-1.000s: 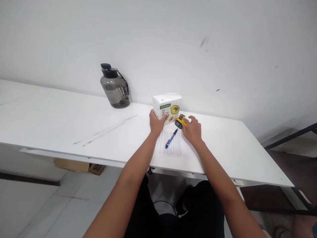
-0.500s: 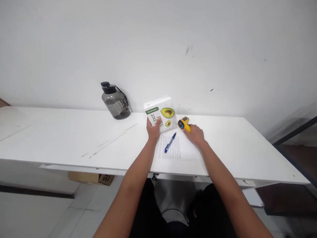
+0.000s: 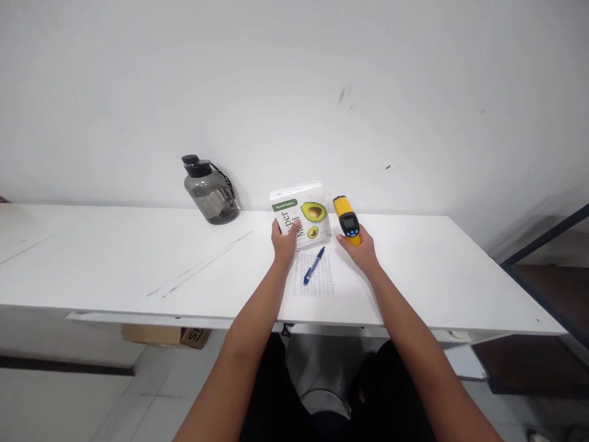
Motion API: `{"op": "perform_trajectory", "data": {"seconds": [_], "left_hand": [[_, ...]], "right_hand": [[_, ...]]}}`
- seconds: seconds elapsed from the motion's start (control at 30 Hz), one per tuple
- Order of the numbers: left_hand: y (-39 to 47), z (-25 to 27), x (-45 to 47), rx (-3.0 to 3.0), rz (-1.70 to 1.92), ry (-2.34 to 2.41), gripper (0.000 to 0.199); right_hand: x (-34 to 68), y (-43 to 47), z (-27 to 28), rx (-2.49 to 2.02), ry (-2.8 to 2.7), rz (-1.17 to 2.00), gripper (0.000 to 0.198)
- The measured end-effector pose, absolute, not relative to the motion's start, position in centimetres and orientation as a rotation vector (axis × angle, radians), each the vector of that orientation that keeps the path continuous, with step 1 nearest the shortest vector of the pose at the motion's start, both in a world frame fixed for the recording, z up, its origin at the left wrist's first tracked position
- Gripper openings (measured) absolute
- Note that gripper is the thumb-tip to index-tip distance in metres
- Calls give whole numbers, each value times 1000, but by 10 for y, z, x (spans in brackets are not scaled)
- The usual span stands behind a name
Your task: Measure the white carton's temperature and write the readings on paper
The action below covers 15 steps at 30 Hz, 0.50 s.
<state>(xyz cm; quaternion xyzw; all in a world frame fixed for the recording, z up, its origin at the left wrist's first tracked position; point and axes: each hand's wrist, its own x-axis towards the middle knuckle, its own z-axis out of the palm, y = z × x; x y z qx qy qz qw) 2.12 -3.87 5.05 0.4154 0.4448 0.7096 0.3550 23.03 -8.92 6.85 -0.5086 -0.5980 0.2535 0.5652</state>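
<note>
From here I see my bare left arm and right arm extended forward, converging. My left hand grips, thumb in front; my right hand is curled in a hold, thumb on its left side.

Table runs along wall. Bottle on table, back edge, nr wall, well L of box. Box in L hand, btwn bottle & thermometer; can't tell if its base touches table. Thermometer in R hand, just R of box, small gap btwn. Paper flat on table, in front of box, btwn forearms, nr front edge. Pen on paper, slanted, far end twd box. Carton below table, L of legs.
</note>
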Motion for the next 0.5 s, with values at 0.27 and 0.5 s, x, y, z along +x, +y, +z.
{"op": "perform_trajectory", "data": {"seconds": [0.27, 0.5], "left_hand": [[-41, 52, 21, 1165, 1882, 1190, 56], [-43, 53, 18, 1275, 1920, 1231, 61]], "right_hand": [[221, -93, 57, -1091, -1698, 529, 54], [224, -93, 59, -1113, -1726, 481, 54]]}}
